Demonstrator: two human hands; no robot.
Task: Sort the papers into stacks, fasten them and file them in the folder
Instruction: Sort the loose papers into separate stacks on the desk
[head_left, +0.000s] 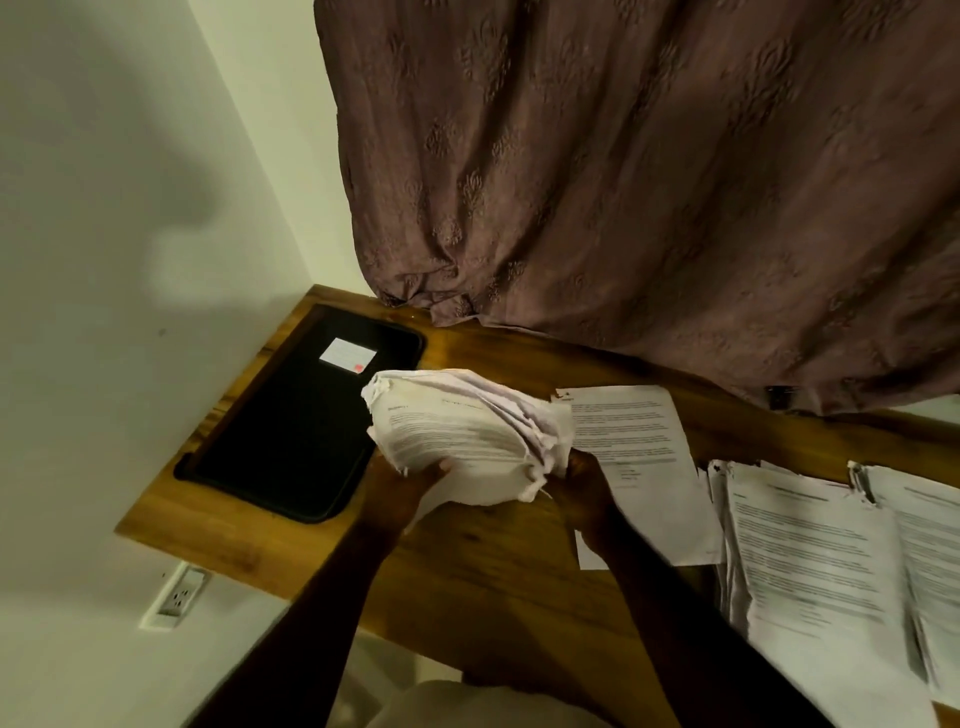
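Mid-frame, my left hand (410, 486) and right hand (586, 486) clamp curled fingers round the thick white paper bundle (467, 431), likely for sorting. The flat black folder (306, 415) lies leftward.

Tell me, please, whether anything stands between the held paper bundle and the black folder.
Nothing visible does. The left hand and right hand hold the bundle just beside the folder, which lies closed.
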